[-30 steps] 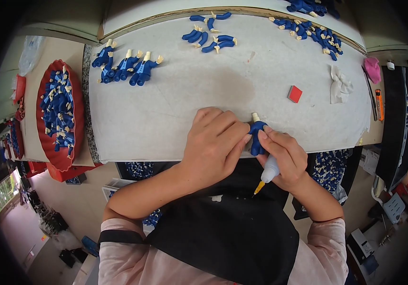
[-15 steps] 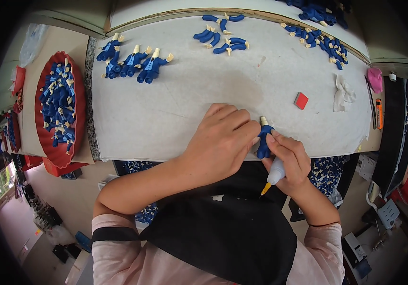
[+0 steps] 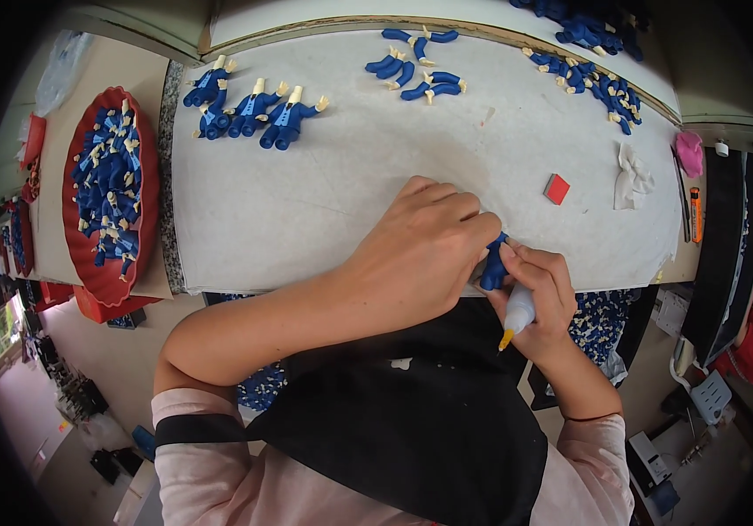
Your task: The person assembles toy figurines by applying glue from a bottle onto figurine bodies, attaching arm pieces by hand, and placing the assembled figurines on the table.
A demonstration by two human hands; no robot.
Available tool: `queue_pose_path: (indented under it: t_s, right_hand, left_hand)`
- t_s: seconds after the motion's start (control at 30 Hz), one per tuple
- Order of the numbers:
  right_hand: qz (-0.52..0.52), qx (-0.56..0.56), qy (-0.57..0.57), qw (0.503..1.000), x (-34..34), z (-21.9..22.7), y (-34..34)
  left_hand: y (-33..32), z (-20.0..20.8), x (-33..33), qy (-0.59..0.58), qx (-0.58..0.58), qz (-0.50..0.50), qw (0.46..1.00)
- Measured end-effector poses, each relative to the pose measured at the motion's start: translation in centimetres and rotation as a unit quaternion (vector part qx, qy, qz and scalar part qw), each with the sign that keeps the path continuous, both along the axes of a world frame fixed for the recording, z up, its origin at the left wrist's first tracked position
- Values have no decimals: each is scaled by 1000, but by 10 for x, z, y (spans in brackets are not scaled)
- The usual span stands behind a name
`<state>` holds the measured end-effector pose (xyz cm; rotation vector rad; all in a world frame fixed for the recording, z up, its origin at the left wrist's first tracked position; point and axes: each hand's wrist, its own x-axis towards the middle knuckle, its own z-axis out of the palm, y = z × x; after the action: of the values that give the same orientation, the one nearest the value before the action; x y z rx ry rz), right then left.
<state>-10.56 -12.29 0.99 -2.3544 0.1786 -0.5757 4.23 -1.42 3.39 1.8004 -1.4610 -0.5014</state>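
Near the table's front edge, a small blue figure body (image 3: 493, 269) is between my two hands. My left hand (image 3: 432, 241) is closed, with its bent fingertips pinching the figure's top and hiding it. My right hand (image 3: 545, 285) grips the figure's side between thumb and fingers. Tucked in the same hand is a white squeeze bottle (image 3: 520, 309), its yellow nozzle pointing down toward my black apron. Several loose blue arms with cream hands (image 3: 412, 66) lie at the back middle. At the back left stand several blue figures (image 3: 282, 120) with cream necks and some arms attached.
A red scalloped tray (image 3: 68, 188) full of blue figures stands at the left. A heap of blue arms (image 3: 600, 88) lies at the back right. On the right are a red block (image 3: 556, 188), a crumpled tissue (image 3: 632, 178), an orange cutter (image 3: 696, 215) and a pink lump (image 3: 689, 153).
My left hand has shifted slightly right and now covers the figure's cream neck, which was showing before. The bottle's nozzle has swung a little to the right and points more steeply down.
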Motion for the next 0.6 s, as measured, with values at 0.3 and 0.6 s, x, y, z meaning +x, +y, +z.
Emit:
queue_pose_path:
  t_s: [0.3,0.6]
  right_hand:
    - [-13,17,-10,1000,-5,-5,3]
    - [-24,59,-15,998,-6,1,10]
  left_hand:
    - [-3,-1,-2,-10,-29,-7,999]
    - [-3,4,-6,1,21,-13,1000]
